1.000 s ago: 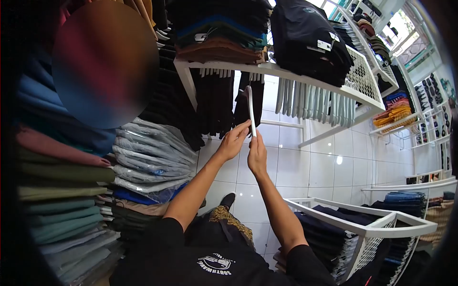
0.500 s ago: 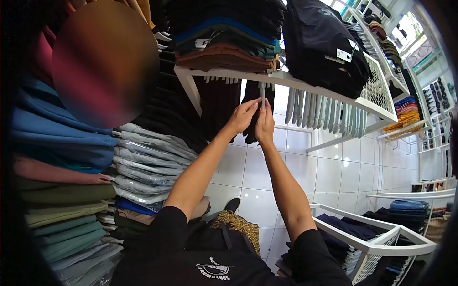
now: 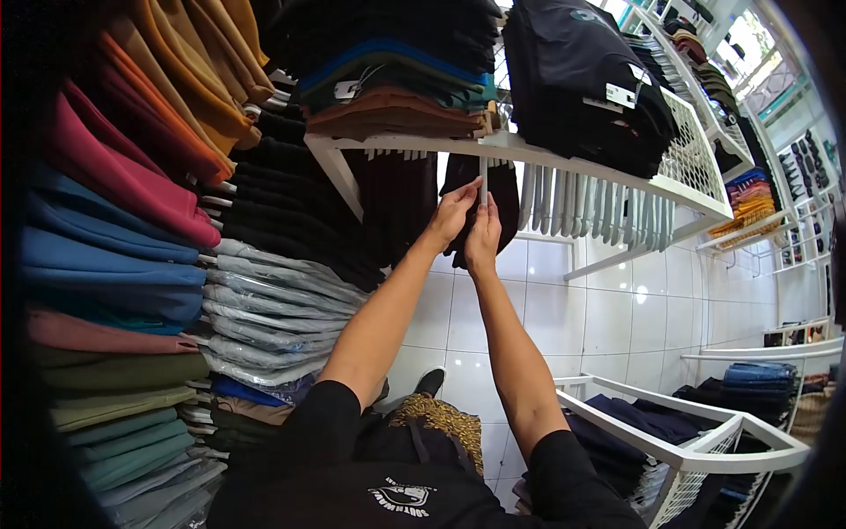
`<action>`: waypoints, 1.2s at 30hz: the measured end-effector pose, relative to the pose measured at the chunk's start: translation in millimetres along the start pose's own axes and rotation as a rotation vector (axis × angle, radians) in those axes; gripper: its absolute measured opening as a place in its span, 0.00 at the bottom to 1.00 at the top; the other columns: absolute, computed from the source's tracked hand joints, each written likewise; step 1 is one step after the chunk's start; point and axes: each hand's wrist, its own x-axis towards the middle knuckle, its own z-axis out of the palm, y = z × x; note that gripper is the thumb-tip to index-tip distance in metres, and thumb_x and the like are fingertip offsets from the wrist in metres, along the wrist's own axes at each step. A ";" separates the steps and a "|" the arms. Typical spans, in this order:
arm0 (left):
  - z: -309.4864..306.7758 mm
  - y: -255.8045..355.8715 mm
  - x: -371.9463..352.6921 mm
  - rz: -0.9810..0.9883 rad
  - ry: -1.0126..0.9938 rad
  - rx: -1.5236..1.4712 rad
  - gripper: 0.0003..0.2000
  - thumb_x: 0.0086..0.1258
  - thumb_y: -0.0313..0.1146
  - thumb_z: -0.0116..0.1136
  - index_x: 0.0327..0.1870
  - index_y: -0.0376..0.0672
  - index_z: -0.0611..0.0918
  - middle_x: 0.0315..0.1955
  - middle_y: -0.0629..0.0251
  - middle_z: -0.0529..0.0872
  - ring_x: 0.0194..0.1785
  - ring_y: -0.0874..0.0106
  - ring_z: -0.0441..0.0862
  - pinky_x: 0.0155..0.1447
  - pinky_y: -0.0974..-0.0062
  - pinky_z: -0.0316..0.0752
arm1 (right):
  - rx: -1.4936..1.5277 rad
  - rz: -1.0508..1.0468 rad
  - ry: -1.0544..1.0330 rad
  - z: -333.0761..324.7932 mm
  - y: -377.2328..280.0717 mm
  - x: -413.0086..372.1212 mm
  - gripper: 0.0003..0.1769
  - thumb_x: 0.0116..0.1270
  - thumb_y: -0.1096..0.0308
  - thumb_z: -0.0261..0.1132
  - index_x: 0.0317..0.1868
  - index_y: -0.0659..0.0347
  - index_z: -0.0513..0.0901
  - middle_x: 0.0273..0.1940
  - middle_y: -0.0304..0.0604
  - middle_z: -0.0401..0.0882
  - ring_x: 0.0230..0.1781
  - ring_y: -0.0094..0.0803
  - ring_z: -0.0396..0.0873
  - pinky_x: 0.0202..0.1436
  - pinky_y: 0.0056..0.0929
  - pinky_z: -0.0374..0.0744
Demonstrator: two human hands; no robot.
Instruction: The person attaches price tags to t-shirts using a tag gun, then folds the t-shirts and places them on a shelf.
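Note:
Below the edge of a white display rack (image 3: 573, 157), my left hand (image 3: 454, 214) pinches a pale grey hanger (image 3: 484, 183), seen edge-on as a narrow strip. From the other side, my right hand (image 3: 482, 238) closes its fingers on the same hanger, a little lower. Black garments (image 3: 504, 207) hang right behind and around my hands. To the left hang more dark garments (image 3: 392, 207) with pale hanger ends above them. Both forearms reach forward, and my hands are close together. The far fingertips are partly hidden.
Folded clothes (image 3: 397, 75) and a black tagged shirt pile (image 3: 586, 93) lie on the rack top. Grey hangers (image 3: 599, 203) hang at right. Coloured garments (image 3: 115, 256) and plastic-wrapped ones (image 3: 273, 304) crowd the left. A low white rack (image 3: 696, 454) stands at lower right on the tiled floor.
The view has shifted slightly, and more of the coloured garments at upper left shows. My hands keep their grip on the hanger, and the black garment behind them appears wider to the right.

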 end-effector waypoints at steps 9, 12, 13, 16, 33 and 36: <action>24.4 -4.0 8.2 0.065 -0.084 0.168 0.23 0.86 0.42 0.45 0.73 0.39 0.75 0.67 0.59 0.82 0.69 0.72 0.77 0.73 0.74 0.67 | 0.016 0.134 0.012 -31.4 15.2 12.1 0.29 0.84 0.53 0.48 0.76 0.60 0.69 0.67 0.58 0.78 0.66 0.49 0.79 0.68 0.39 0.74; 19.9 -1.3 -17.6 0.108 -0.101 0.370 0.23 0.86 0.43 0.42 0.73 0.39 0.75 0.66 0.52 0.82 0.70 0.64 0.78 0.73 0.70 0.68 | -0.029 0.088 0.022 -39.4 8.1 -6.5 0.29 0.84 0.53 0.48 0.76 0.60 0.69 0.62 0.56 0.82 0.62 0.46 0.81 0.65 0.39 0.75; 20.6 -1.0 -33.2 0.100 -0.068 0.400 0.23 0.86 0.43 0.42 0.72 0.39 0.76 0.66 0.50 0.82 0.71 0.63 0.78 0.73 0.70 0.69 | -0.004 0.127 -0.040 -48.7 -1.1 -17.7 0.28 0.84 0.54 0.49 0.75 0.62 0.70 0.54 0.52 0.84 0.52 0.39 0.83 0.59 0.36 0.77; 24.6 -9.8 -86.1 0.061 0.007 0.503 0.23 0.86 0.44 0.42 0.71 0.38 0.76 0.66 0.49 0.82 0.72 0.61 0.77 0.73 0.68 0.69 | 0.022 0.154 -0.030 -69.8 -1.7 -61.6 0.28 0.83 0.56 0.54 0.76 0.59 0.68 0.38 0.36 0.77 0.30 0.19 0.72 0.31 0.21 0.74; 257.3 4.7 -396.3 0.043 -0.743 0.425 0.21 0.83 0.47 0.51 0.60 0.38 0.84 0.48 0.56 0.91 0.52 0.67 0.87 0.60 0.71 0.77 | -0.227 0.028 0.753 -409.4 -130.3 -456.6 0.17 0.76 0.72 0.64 0.62 0.63 0.81 0.33 0.27 0.69 0.28 0.13 0.62 0.29 0.16 0.65; 308.8 10.8 -457.2 0.005 -0.961 0.383 0.21 0.85 0.43 0.51 0.62 0.34 0.82 0.51 0.55 0.90 0.58 0.70 0.85 0.64 0.72 0.76 | -0.301 -0.063 0.970 -458.9 -140.2 -537.7 0.16 0.77 0.71 0.63 0.62 0.62 0.82 0.34 0.27 0.69 0.28 0.12 0.62 0.29 0.16 0.65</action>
